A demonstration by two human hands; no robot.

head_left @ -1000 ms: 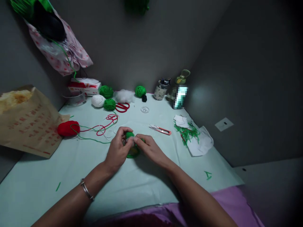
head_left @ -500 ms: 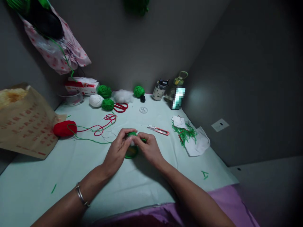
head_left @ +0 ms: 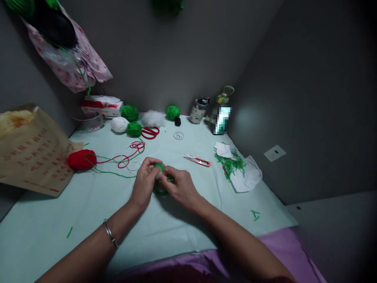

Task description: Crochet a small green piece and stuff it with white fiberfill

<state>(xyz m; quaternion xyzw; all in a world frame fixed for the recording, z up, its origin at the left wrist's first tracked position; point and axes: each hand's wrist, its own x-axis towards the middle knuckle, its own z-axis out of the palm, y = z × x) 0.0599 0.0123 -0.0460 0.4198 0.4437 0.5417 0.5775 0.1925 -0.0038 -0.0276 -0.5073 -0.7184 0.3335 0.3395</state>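
Observation:
Both hands meet above the table around a small green yarn piece (head_left: 159, 167) with a bit of white fluff on it. My left hand (head_left: 145, 181) is closed round its left side, thumb on top. From the right, my right hand (head_left: 183, 185) pinches at the piece, its fingertips pressed together by the white fluff. Just below the fingers shows a round green yarn part (head_left: 160, 191), partly hidden; I cannot tell if it joins the held piece. A green strand (head_left: 118, 175) runs left from my left hand towards the red yarn ball (head_left: 82, 159).
Thread snips (head_left: 198, 160) lie beyond my right hand. Red-handled scissors (head_left: 150, 133), green yarn balls (head_left: 130, 113), a white ball (head_left: 119, 124) and white stuffing (head_left: 153, 118) sit at the back. Green yarn scraps (head_left: 231, 163) are at right, a paper bag (head_left: 35, 157) at left.
Both hands have shifted slightly left with the green piece. My right hand has turned more over it, and less of the white fluff shows.

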